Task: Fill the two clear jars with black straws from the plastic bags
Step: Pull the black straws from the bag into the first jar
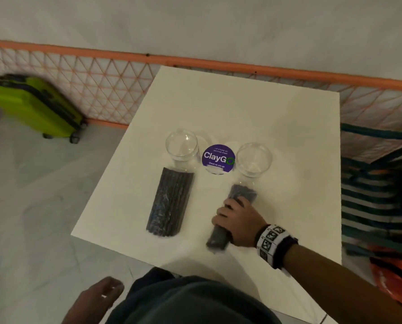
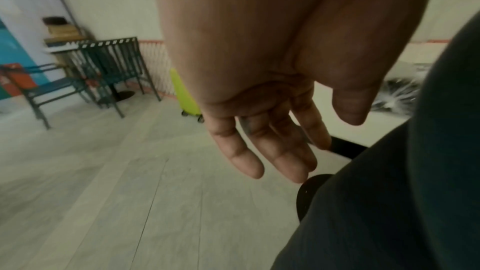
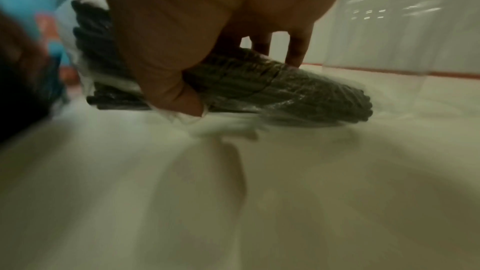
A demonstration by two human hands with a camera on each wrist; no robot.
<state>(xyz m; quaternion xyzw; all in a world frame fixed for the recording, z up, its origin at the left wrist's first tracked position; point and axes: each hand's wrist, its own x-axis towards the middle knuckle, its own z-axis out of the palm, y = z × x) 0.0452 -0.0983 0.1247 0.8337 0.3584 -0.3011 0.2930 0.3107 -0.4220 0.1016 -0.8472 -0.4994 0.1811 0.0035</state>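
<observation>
So there's a white table against an orange mesh fence, with a lime suitcase on the floor off to the left; on the table two bags of black straws lie flat, the left bag untouched, the right bag gripped round its middle by the right hand; two clear jars, left jar and right jar, stand just past the bags, a purple sticker between them; the left hand hangs off the table, fingers loose, holding nothing.
</observation>
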